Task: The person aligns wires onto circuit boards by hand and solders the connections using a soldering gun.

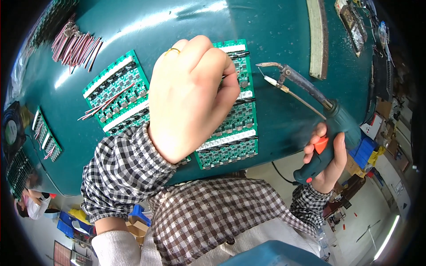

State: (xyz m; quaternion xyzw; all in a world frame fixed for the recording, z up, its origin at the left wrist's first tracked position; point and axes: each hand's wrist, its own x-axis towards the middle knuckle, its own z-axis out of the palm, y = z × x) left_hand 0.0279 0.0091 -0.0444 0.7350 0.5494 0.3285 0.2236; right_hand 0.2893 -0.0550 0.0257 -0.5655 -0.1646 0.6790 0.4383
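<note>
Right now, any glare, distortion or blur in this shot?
Head view: white glare streaks the green tabletop, strongest upper left; head view: fisheye blacks out the corners, and the pale bar looks bowed; head view: soldering iron and circuit boards look fairly crisp, right-rim clutter softer.

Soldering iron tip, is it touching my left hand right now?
Apart. The head view shows the soldering iron tip to the right of your left hand, with part of a green circuit board and the table visible between them.
</note>
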